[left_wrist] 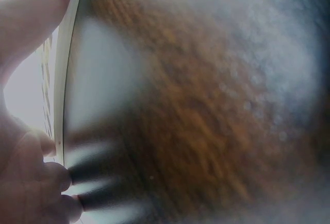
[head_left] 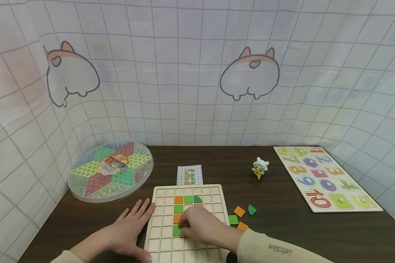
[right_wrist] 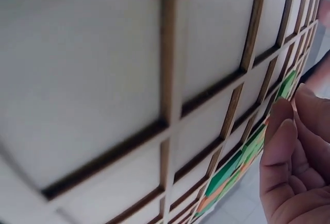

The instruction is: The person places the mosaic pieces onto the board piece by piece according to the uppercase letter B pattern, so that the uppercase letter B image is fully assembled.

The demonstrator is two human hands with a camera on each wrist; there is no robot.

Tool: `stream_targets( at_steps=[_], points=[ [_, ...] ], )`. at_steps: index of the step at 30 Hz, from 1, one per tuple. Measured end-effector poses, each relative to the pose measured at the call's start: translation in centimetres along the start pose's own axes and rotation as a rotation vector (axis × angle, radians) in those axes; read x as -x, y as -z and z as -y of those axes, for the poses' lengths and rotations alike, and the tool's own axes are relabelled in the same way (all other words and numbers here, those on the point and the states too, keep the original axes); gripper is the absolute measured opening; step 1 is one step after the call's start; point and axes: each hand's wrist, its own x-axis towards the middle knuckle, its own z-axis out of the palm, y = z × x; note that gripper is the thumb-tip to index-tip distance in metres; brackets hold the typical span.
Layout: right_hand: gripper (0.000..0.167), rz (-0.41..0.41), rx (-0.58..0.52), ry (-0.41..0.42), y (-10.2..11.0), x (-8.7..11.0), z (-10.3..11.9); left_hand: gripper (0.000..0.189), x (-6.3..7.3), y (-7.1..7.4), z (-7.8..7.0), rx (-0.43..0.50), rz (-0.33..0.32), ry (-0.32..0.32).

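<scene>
A wooden grid board [head_left: 161, 244] lies before me, its cells partly filled with orange and green tiles, including a green quarter-round tile [head_left: 197, 199]. My right hand [head_left: 204, 224] is over the board, thumb and fingers curled together at the right edge of a green square tile [head_left: 176, 230] in the lower part of the pattern. In the right wrist view the bunched fingertips [right_wrist: 282, 108] overlap that green tile [right_wrist: 286, 86]. My left hand [head_left: 128, 226] lies with spread fingers along the board's left edge, thumb near its lower left corner.
Loose orange, green square and green quarter-round tiles [head_left: 251, 209] lie right of the board. A printed pattern card [head_left: 190, 175] sits behind it. Further out are a round Chinese checkers set [head_left: 110, 171], a small yellow figurine [head_left: 259, 167] and a number puzzle board [head_left: 326, 179].
</scene>
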Motion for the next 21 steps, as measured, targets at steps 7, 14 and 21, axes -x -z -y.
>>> stream_targets(
  at_steps=[7, 14, 21],
  points=[
    [0.013, -0.003, -0.076, 0.039, 1.7, 1.3, -1.4, 0.14, 0.6, 0.9, -1.3, 0.002, 0.029, 0.005],
    [0.016, -0.065, -0.076, -0.011, 4.8, 3.3, -4.7, 0.142, 0.2, 0.3, -0.5, -0.001, 0.01, -0.004],
    [0.019, -0.14, -0.005, -0.105, 7.5, 5.6, -9.4, 0.142, 0.3, 0.3, -0.5, -0.001, 0.012, -0.005]
  ],
)
